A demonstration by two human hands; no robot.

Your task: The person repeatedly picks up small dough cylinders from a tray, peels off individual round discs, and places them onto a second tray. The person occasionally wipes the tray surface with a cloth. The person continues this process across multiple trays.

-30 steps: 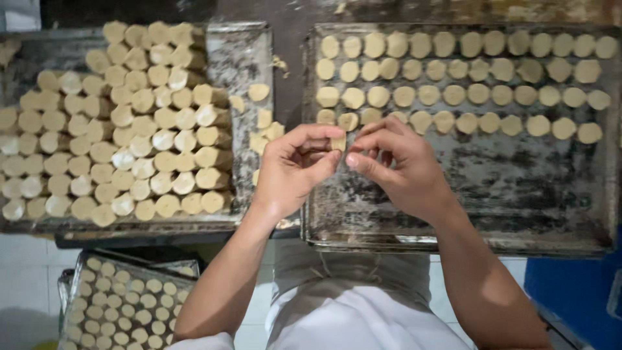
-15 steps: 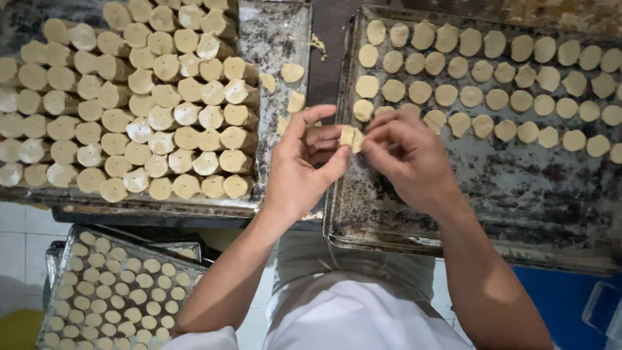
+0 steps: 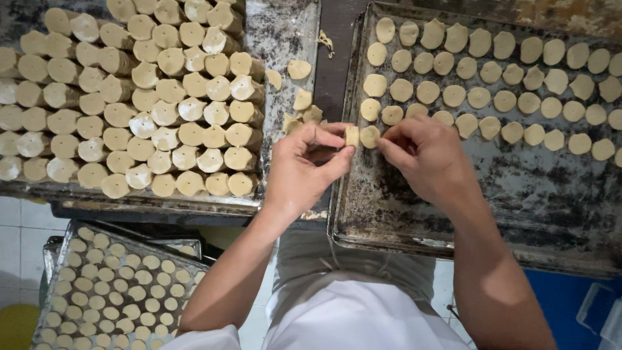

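Pile of pale tan dough cylinders [image 3: 129, 97] runs off the left & top edges, count unclear. Dark metal baking tray w/ flat round dough discs [image 3: 518, 194] is cut at the right edge. Lower steel tray of small discs [image 3: 97, 291] is cropped at bottom. Left hand [image 3: 308, 165] hides most of a thin dough piece [image 3: 352, 135]; the grip can't be made out.

No package, label, sign or screen showed anywhere in the head view (only bare metal and unwrapped dough). The nearest thing to packaging was a clear plastic container [image 3: 599, 314] at the lower right corner, beside a blue surface [image 3: 557, 304]; it was see-through, cut off by the frame edge, and carried no visible label.
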